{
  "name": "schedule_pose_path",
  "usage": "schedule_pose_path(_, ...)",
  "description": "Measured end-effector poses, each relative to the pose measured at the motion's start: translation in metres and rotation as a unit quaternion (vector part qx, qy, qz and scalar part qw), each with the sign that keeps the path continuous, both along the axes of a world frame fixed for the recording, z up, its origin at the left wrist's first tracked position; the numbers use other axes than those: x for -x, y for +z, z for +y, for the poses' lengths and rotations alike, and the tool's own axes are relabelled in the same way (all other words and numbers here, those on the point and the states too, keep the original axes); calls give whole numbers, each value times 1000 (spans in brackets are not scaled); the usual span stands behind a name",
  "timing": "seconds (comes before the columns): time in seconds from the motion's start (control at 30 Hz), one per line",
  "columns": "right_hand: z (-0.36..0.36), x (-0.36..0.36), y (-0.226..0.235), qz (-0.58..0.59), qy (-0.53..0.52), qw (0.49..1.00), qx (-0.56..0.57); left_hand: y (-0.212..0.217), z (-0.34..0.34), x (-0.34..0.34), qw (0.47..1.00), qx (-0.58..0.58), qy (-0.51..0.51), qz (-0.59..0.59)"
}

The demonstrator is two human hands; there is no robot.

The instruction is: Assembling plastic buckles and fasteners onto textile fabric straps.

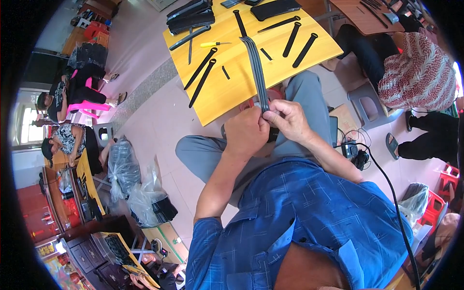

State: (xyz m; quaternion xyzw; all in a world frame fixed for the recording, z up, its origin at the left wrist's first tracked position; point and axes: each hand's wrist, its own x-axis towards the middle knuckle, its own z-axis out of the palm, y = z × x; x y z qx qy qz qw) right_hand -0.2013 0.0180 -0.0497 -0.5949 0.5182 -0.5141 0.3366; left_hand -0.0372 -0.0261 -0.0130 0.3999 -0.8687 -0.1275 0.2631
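My left hand [247,129] and my right hand [291,120] meet over my lap, fingers closed on the near end of several long, flat, dark grey strips [258,72]. The strips lie together as one bundle. Its far end reaches over the yellow table [222,99] in front of me. On the tabletop are black straps with a ring-shaped end, such as one strap [202,83] on the left and another strap [304,50] on the right. A small yellow-handled tool [210,44] lies left of the bundle. What sits between my fingertips is partly hidden.
Stacked black bundles [191,19] and a black pouch [275,8] occupy the table's far side. A black cable [394,193] runs past my right side. Plastic bags [145,193] stand on the floor at left. One person [411,72] sits at right; others sit at left.
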Motion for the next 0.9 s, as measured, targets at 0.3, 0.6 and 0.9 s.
schedule_pose_path(0.3,2,5,-4,-33,32,999,-24,7,-5,-17,972,-204,-68,91)
schedule_pose_path(0.6,2,1,0,-4,57,998,-35,9,0,-15,992,-120,-36,-17)
schedule_pose_path(0.9,-2,-2,-10,-93,164,969,-158,-2,-12,-26,941,-322,-69,83)
